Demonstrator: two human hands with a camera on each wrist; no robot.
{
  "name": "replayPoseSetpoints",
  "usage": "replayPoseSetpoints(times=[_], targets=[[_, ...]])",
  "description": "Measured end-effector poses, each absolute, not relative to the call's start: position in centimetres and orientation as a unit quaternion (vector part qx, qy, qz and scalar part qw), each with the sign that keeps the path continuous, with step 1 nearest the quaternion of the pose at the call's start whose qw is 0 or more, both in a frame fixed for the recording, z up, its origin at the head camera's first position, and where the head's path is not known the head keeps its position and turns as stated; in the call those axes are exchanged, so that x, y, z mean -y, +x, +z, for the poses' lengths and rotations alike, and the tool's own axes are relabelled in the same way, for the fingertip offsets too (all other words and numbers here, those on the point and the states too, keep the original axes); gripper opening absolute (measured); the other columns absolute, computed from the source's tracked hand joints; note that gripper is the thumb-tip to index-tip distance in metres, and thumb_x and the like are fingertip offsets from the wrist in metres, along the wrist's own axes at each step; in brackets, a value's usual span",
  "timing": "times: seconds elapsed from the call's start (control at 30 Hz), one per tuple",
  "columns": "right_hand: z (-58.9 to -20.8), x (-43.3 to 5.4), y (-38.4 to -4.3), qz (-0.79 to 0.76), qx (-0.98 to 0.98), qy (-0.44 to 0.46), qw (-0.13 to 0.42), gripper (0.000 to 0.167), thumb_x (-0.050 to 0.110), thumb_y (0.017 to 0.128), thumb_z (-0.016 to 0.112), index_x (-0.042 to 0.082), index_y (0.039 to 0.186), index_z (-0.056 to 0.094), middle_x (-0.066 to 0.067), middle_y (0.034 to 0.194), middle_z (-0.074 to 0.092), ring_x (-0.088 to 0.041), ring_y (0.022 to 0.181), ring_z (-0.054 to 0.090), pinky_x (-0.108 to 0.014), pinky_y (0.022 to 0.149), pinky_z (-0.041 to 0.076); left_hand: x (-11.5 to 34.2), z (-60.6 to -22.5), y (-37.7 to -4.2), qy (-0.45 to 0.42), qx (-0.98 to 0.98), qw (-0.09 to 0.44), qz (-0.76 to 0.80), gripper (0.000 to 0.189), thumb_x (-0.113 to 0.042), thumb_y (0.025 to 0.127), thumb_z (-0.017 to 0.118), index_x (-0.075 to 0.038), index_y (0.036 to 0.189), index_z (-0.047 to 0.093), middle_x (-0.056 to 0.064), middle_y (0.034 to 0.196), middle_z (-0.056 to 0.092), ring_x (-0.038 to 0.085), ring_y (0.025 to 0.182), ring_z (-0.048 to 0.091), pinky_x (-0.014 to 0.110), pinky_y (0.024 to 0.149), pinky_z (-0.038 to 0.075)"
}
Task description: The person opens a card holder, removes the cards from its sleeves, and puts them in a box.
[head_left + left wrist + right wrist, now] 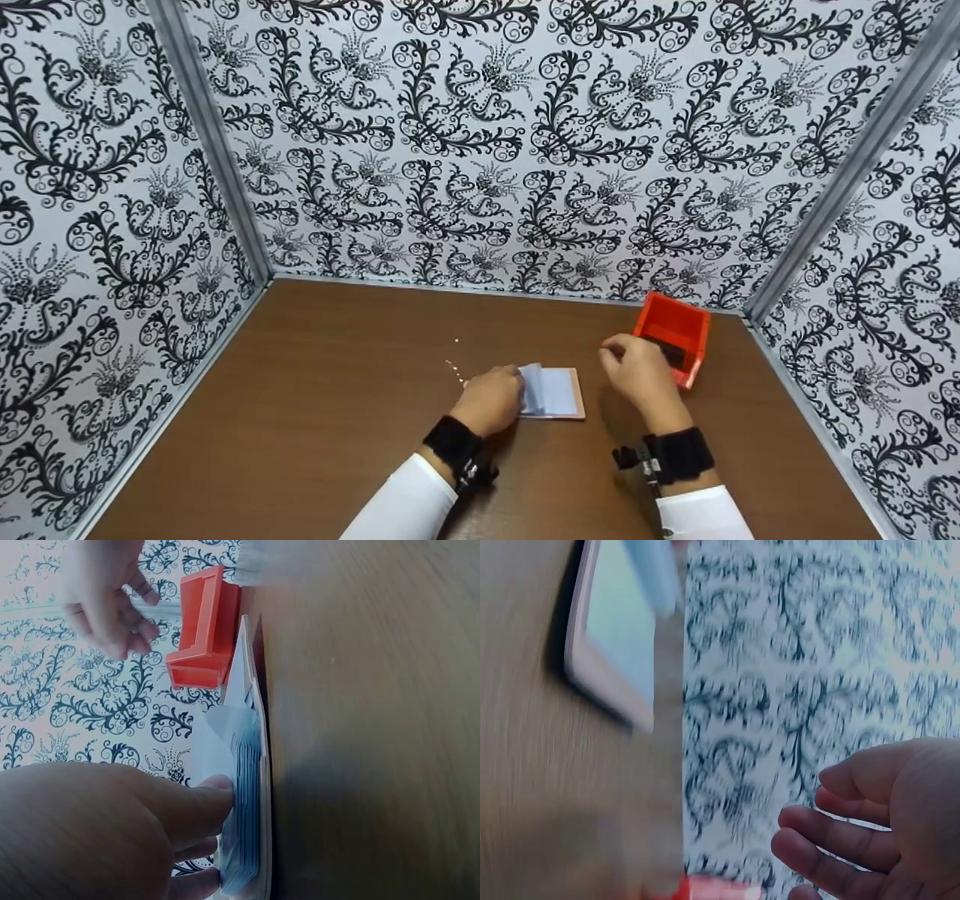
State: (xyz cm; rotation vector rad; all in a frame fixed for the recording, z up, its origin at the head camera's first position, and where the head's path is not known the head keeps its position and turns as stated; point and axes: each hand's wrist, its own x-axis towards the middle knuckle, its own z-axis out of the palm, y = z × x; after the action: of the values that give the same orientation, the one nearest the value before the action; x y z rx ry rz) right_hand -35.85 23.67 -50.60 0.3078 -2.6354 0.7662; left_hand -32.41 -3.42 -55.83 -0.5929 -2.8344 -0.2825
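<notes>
A small booklet (pixel 556 391) with a tan cover and clear bluish sleeve-like pages lies on the table. My left hand (pixel 491 400) is at its left side, and the thumb and fingers pinch its pages (pixel 246 810), one of which curls up. The right hand (pixel 637 371) is raised to the right of the booklet, in front of the red box (pixel 675 319). In the right wrist view, the fingers (pixel 840 836) are loosely bent with nothing between them.
The red open box holds a dark item (pixel 670 352) and stands at the back right. Several tiny pale bits (pixel 454 367) lie on the brown table (pixel 337 375) beyond the left hand. Patterned walls (pixel 480 150) enclose the table's back and sides.
</notes>
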Motion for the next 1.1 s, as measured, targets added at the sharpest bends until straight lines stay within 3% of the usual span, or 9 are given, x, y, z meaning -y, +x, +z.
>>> replayPoseSetpoints(times=[0.3, 0.73, 1.1], targets=[[-51.7, -19.9, -35.5, 0.331, 0.928, 0.158, 0.07, 0.011, 0.012, 0.102, 0.08, 0.005, 0.109, 0.085, -0.011, 0.107, 0.086, -0.03, 0.102, 0.08, -0.055, 0.097, 0.066, 3.7, -55.7, -32.4, -0.223, 0.961, 0.123, -0.108, 0.009, -0.006, 0.097, 0.077, -0.012, 0.101, 0.082, 0.002, 0.108, 0.077, 0.024, 0.097, 0.078, 0.045, 0.071, 0.067], [-53.1, -19.1, -35.7, 0.302, 0.924, 0.229, 0.049, 0.013, 0.011, 0.1, 0.082, 0.002, 0.108, 0.085, -0.007, 0.1, 0.085, -0.021, 0.092, 0.078, -0.047, 0.09, 0.066, 3.9, -55.9, -33.1, -0.218, 0.96, 0.11, -0.14, 0.01, -0.005, 0.092, 0.082, -0.015, 0.091, 0.082, 0.0, 0.098, 0.076, 0.024, 0.086, 0.077, 0.044, 0.072, 0.064], [-53.1, -18.5, -34.9, 0.291, 0.919, 0.267, -0.006, 0.027, 0.015, 0.089, 0.094, 0.0, 0.109, 0.084, -0.015, 0.104, 0.085, -0.032, 0.097, 0.082, -0.048, 0.088, 0.068, 3.9, -55.9, -33.2, -0.228, 0.955, 0.122, -0.143, 0.016, -0.003, 0.088, 0.083, -0.018, 0.09, 0.086, -0.003, 0.094, 0.078, 0.023, 0.08, 0.075, 0.044, 0.07, 0.063]])
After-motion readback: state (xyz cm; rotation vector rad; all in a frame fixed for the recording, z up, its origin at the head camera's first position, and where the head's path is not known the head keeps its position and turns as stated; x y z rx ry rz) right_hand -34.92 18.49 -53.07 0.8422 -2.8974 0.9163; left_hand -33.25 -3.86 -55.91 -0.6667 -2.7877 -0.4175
